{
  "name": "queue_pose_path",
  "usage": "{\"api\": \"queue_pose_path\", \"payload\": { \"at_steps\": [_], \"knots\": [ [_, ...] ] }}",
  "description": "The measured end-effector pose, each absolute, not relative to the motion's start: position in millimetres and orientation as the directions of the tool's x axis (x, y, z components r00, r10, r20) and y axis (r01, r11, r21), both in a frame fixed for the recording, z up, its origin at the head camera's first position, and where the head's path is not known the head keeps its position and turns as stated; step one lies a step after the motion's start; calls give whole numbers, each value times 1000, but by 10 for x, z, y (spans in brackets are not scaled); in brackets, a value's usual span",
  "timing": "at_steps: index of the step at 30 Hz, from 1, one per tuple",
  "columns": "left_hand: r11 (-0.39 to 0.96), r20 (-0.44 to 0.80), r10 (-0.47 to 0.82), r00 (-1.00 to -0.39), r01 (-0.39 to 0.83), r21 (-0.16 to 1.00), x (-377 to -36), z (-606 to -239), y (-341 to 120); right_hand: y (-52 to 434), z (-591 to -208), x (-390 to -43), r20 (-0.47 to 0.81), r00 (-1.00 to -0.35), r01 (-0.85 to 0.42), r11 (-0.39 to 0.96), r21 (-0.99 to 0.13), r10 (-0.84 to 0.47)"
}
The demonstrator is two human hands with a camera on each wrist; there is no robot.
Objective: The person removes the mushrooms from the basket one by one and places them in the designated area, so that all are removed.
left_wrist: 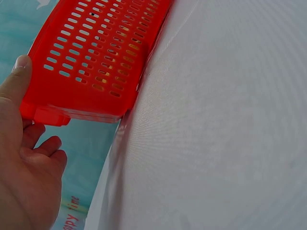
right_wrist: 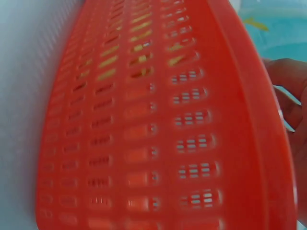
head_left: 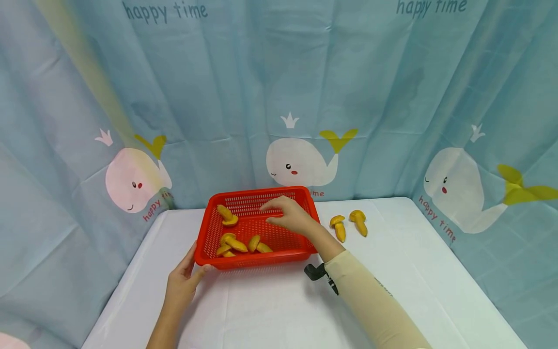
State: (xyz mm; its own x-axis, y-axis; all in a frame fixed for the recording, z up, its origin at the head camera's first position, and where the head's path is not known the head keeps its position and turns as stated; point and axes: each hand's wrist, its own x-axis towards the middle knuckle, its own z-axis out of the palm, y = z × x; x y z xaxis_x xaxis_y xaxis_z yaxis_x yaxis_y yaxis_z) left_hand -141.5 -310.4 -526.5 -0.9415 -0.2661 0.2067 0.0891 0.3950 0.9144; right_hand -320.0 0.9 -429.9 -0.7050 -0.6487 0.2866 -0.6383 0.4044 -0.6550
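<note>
red basket (head_left: 257, 228) hides the right hand's (head_left: 289, 213) loose fingertips; left hand (head_left: 183, 281) grips its corner.

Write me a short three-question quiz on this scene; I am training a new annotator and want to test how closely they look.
1. True or false: the left hand grips a corner of the red slotted plastic basket.
2. How many yellow toy mushrooms lie on the white table outside the basket?
3. Where is the right hand? A) flat on the table B) over the basket C) on the whale-print blue curtain

Key: 1 true: thumb on the rim, fingers below. 2 two, right of the basket. 3 B, holding nothing visible.
</note>
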Motion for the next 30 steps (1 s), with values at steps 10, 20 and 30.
{"api": "queue_pose_path", "payload": {
  "at_steps": [10, 20, 30],
  "knots": [
    [401, 191, -271, -943, 70, 914, -1412, -5263, -3101, -194, -4352, -3192, 215, -721, -611, 458, -646, -658],
    [412, 186, -266, -946, 63, 909, -1434, -5261, -3113, -364, -4423, -3241, 159, -708, -596, 461, -658, -688],
    [363, 231, -256, -939, 129, 923, -1441, -5296, -3131, -447, -4570, -3280, 55, -712, -538, 493, -683, -700]
  ]
}}
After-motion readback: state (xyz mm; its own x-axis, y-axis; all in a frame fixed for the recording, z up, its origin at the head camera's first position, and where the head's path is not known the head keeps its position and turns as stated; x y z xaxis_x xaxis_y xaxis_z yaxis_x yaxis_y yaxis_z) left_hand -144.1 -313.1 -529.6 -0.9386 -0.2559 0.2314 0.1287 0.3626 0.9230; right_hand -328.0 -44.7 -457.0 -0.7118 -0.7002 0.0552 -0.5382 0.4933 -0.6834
